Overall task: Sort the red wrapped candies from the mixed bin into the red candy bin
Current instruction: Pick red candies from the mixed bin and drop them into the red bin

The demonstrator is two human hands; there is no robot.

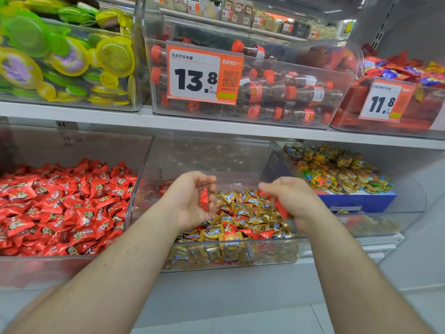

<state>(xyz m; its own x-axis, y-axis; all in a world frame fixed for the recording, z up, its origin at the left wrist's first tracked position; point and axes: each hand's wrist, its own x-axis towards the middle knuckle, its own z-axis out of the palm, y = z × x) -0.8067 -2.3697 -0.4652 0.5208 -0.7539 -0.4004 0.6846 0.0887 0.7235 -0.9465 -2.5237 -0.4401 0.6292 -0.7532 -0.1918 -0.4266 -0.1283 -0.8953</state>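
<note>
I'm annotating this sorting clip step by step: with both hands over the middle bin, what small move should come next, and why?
Probably carry the left hand leftward over the red candy bin and let go. It already holds a red candy above the mixed bin, and that bin sits directly to its left. The right hand also seems to grip something red, so it could follow.

On the upper shelf (120, 118), a clear bin of cola-bottle candies (277, 92) carries an orange 13.8 price tag (204, 75); green-yellow packs (60, 59) sit beside.
</note>
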